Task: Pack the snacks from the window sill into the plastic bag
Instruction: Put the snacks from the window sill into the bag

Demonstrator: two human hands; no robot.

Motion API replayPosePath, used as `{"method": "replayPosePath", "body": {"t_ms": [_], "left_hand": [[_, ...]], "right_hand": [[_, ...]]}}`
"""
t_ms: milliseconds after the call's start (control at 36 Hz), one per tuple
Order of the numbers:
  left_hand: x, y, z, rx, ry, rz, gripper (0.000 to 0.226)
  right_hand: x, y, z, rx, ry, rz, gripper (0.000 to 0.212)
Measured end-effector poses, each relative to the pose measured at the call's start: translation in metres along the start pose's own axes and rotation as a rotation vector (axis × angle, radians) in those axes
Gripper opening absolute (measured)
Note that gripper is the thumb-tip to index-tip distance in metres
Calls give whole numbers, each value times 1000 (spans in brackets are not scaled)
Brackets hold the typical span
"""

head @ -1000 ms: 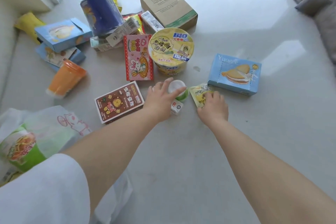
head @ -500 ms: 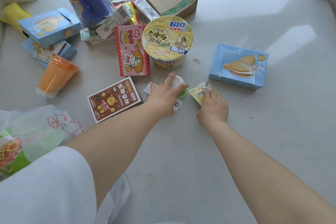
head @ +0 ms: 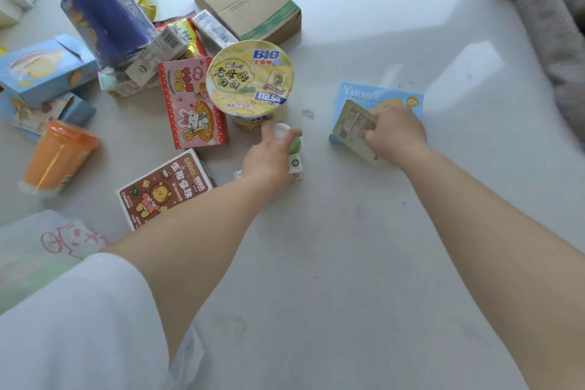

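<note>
Right hand [head: 394, 133] pinches a flat sachet [head: 356, 123], light and floppy, over the blue box [head: 376, 95] at right. Left hand [head: 269, 158] curls around what looks like a small jelly cup [head: 286, 136] near the noodle bowl [head: 250, 79]; grip its sides.

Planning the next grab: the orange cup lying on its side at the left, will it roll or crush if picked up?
The orange cup lies on its side on the sill, so a nudge would probably roll it, curving, since it tapers. It looks like thin plastic, likely light and apt to dent under a hard squeeze. Its surface looks smooth, so it may be slippery.
</note>
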State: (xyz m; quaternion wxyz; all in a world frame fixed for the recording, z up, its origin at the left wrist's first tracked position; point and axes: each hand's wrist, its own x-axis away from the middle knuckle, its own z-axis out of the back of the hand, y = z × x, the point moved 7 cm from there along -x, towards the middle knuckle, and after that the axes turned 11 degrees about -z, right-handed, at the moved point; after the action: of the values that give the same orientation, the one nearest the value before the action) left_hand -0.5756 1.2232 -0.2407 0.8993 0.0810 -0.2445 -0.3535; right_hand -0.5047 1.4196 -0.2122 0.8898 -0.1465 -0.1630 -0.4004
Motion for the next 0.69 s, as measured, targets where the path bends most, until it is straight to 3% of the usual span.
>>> {"method": "replayPosePath", "body": {"t_ms": [111, 333, 444, 583, 694], "left_hand": [[-10, 5, 3, 11, 14, 23, 68], [-15, 6, -1, 20, 16, 42, 69], [-18, 4, -2, 23, 8, 38, 69], [-16, 3, -3, 31, 38, 45, 68], [-15, 5, -3, 47, 39, 60, 66]], "right_hand": [[-24, 11, -1, 117, -51, 5, 36], [-51, 12, 0, 105, -87, 47, 53], [-58, 14, -9, 42, -132, 69, 53], [-55, 14, -8, 96, -31, 98, 51], [-61, 17, 4, 158, -49, 128, 51]]}}
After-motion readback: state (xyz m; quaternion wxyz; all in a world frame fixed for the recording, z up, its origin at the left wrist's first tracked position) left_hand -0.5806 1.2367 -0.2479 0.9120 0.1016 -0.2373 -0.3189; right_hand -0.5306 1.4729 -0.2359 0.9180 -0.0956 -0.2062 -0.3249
